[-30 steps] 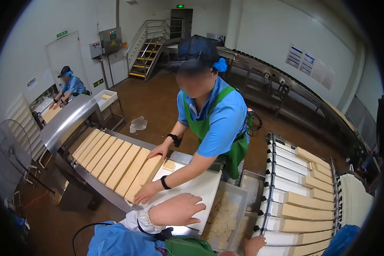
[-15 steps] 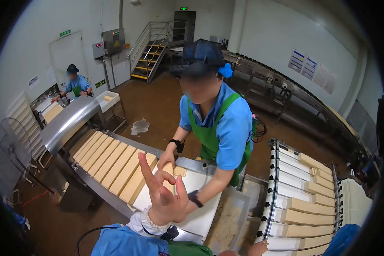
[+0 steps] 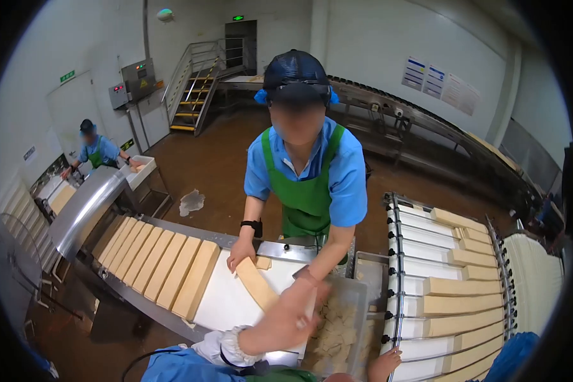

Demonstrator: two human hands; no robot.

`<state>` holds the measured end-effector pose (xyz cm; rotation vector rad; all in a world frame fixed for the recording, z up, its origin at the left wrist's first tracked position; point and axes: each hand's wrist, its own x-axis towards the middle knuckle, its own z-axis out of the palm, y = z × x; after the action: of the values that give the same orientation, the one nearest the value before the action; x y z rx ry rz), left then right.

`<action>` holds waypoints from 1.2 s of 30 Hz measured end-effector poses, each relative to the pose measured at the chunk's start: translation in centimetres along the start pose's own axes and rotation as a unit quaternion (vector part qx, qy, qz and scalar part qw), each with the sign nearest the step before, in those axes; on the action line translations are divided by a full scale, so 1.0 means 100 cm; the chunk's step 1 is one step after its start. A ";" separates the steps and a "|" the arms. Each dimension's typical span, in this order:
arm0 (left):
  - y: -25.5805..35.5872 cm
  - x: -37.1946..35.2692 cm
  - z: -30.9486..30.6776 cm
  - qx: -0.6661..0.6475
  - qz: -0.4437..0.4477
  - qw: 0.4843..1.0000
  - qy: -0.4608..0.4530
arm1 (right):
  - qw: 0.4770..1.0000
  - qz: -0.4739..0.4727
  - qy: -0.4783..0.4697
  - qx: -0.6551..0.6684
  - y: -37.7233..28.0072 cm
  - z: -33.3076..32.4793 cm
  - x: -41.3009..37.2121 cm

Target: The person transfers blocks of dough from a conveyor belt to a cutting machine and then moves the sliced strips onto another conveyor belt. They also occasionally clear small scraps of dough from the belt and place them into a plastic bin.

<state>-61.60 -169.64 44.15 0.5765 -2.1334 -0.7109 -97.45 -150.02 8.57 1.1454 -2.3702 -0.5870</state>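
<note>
Roller conveyor [image 3: 449, 254], to the right of the right hand: tan bars lie across it in rows

White tabletop [image 3: 223, 299], under and ahead of the left hand: a bare sheet that bears the loose slab

Row of slabs [image 3: 153, 264], well to the left of the left hand: side by side and touching

Scrap tray [image 3: 340, 318], just right of the left hand: pale offcuts inside

Loose slab [image 3: 254, 281], directly ahead of the left hand: lies slanted on the tabletop, far end under the co-worker's hand [image 3: 240, 250], near end at the left hand

Left hand [image 3: 290, 317]: stretched over the tabletop at the slab's near end, and too smeared to tell whether it is wide or closed on the slab

Right hand [image 3: 383, 364]: low by the conveyor's near edge, and its spread cannot be told

Small piece [image 3: 263, 261], beyond the left hand, just beside the co-worker's hand

Handling, as judged: the slab looks long and breakable, so it is best supported flat at both ends, kept level with the co-worker's end, not twisted, and kept clear of the small piece and the tray rim

Not legible: the slab's near end and the co-worker's other hand are behind the left hand; the right hand is cut by the picture's lower edge; the wall notices are too small to read
</note>
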 end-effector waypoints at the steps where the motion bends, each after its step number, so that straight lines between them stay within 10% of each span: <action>1: 0.008 0.006 0.012 -0.053 0.001 0.992 -0.111 | 0.990 0.044 -0.077 0.107 0.011 -0.057 0.012; 6: 0.013 0.017 0.053 -0.022 -0.051 0.907 -0.417 | 0.956 0.086 -0.171 0.224 0.021 -0.121 0.021; 11: -0.037 -0.013 0.060 -0.012 -0.111 0.878 -0.466 | 0.941 0.055 -0.222 0.251 0.032 -0.149 0.034; 16: -0.122 -0.109 0.035 0.031 -0.325 0.911 -0.250 | 0.920 -0.135 -0.013 0.367 -0.010 -0.206 0.066; 22: -0.147 -0.215 -0.027 0.045 -0.620 0.783 0.021 | 0.701 -0.422 -0.033 0.574 -0.188 -0.290 0.088; 28: -0.198 -0.307 -0.052 0.135 -0.600 0.759 0.211 | 0.625 -0.509 -0.035 0.591 -0.411 -0.369 0.085; 36: -0.230 -0.313 -0.081 -0.196 -0.581 0.741 0.275 | 0.713 -0.500 0.019 0.491 -0.545 -0.385 0.091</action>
<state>-33.28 -170.00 16.28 1.6576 -0.8250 -1.3665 -47.60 -195.23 11.92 2.8814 -1.7377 0.5782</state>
